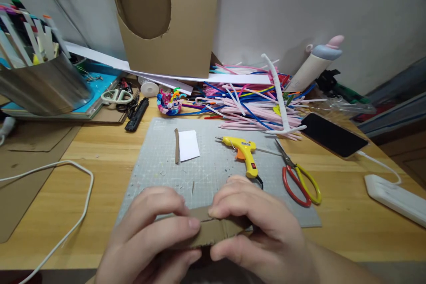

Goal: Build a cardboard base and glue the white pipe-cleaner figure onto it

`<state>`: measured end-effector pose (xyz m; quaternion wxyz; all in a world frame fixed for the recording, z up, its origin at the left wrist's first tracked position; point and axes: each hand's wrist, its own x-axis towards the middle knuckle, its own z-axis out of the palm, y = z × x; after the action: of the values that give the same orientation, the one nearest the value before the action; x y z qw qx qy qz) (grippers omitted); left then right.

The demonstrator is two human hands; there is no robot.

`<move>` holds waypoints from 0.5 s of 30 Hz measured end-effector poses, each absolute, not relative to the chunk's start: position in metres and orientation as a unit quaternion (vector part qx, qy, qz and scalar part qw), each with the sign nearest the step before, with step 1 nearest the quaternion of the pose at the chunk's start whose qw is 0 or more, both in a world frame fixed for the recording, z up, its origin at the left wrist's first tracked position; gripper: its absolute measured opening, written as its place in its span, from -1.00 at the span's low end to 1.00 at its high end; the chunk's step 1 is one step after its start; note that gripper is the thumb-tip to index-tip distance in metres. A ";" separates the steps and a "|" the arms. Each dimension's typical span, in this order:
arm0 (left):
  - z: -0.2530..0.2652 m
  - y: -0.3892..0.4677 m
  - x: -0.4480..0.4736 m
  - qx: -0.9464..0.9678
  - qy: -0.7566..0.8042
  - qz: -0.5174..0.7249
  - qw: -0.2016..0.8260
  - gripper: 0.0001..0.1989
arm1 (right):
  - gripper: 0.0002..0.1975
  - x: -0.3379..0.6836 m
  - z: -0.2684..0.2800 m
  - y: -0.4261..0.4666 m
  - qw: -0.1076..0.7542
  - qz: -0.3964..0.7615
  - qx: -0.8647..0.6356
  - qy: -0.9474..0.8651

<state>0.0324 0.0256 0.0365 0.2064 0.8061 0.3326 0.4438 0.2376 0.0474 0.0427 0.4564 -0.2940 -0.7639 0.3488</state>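
A small folded piece of brown cardboard is held between both hands at the near edge of the grey cutting mat. My left hand is closed on its left end, fingers over the top and thumb below. My right hand pinches the right end, where a crease shows. Parts of the cardboard are hidden behind the fingers. Beyond the hands lie a yellow glue gun, a white paper rectangle beside a narrow cardboard strip, and scissors with red and yellow handles.
Pipe cleaners lie heaped at the back. A cardboard panel with a round hole leans on the wall. A metal pen holder stands left, with a white cable nearer. A phone and power strip are right.
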 end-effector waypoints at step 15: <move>0.045 0.018 0.038 0.806 0.426 0.408 0.044 -0.76 | -0.85 0.234 0.048 0.048 0.449 0.397 -0.305 -0.740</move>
<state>0.0377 0.0182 0.0452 0.0436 0.8062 0.4262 0.4081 0.2337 0.0481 0.0484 0.4490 -0.3054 -0.7402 0.3965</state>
